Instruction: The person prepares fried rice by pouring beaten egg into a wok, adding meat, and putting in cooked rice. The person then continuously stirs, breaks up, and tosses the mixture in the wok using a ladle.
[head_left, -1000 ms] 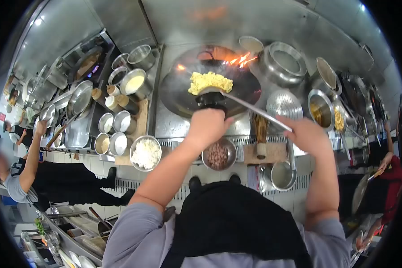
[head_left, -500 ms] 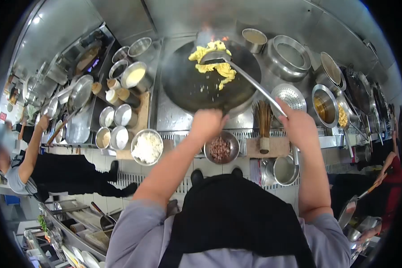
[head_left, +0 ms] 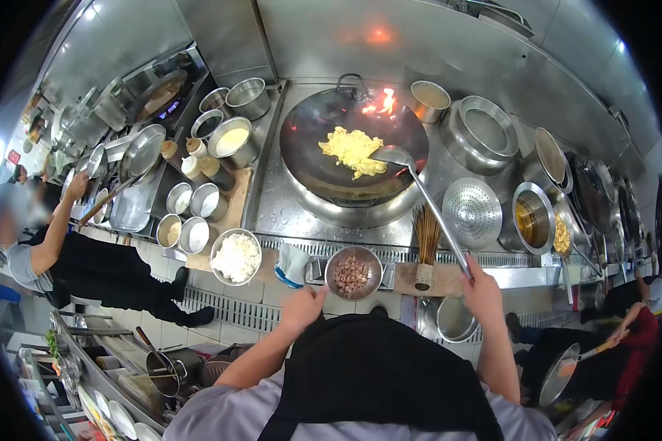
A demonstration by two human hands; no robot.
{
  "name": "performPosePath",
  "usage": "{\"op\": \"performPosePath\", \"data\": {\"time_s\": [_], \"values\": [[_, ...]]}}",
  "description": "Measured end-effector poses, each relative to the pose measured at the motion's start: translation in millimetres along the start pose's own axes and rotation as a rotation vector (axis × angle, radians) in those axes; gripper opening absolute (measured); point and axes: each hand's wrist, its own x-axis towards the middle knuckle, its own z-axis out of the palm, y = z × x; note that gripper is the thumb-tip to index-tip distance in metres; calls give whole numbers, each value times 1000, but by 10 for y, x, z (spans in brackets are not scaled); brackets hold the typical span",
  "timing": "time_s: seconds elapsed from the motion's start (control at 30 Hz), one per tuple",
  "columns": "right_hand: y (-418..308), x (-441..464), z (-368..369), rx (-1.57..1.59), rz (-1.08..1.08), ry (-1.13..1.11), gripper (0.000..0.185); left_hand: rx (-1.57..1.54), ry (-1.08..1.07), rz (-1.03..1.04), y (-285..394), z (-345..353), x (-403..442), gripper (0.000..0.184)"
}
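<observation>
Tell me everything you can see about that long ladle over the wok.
The ladle looks like grey metal throughout, with a round bowl and a long, slim, straight handle. The right hand grips the handle's near end. From there it slants away to the left, passing over the near right rim of the wok. The bowl is inside the wok, its left edge meeting the yellow cooked egg. Whether it touches the wok, I can't tell.
</observation>
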Motion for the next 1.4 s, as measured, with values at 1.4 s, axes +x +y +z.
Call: {"op": "performPosePath", "data": {"time_s": [1.4], "values": [[260, 484, -349, -241, -373, 101, 44, 535, 832, 413, 2092, -1341, 2242, 20]]}}
